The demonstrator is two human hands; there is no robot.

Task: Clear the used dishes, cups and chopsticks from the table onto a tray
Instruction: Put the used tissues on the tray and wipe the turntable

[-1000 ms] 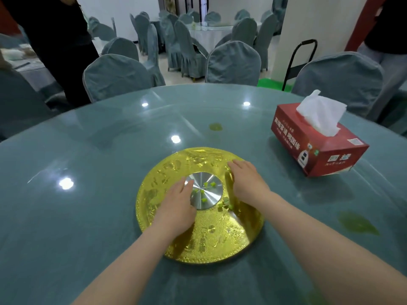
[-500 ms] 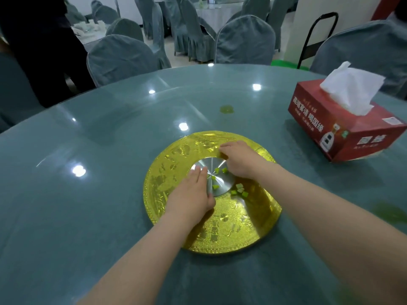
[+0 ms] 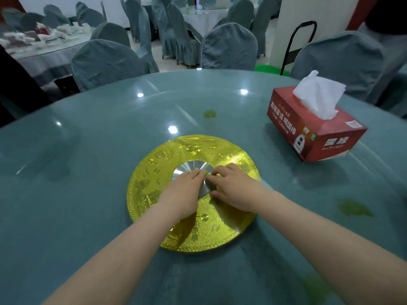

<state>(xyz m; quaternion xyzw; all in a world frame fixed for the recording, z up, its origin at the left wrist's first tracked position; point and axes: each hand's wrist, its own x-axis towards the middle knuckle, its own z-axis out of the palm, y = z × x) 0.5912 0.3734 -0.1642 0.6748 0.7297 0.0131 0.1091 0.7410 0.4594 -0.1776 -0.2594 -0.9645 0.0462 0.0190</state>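
Banquet room, non-task items noted.
A red tissue box w/ white tissue pulled up was seen at the right of the teal glass-topped table; green smears were noted near it. Grey-covered chairs were ranged behind. A black trolley handle was seen by a white pillar, and another cluttered table far left.

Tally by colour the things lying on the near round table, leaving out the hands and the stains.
Gold: 1, the round disc
Silver: 1, the hub at its centre
Red: 1, the tissue box
Green bits between the fingertips: too small and hidden to count
Total: 3
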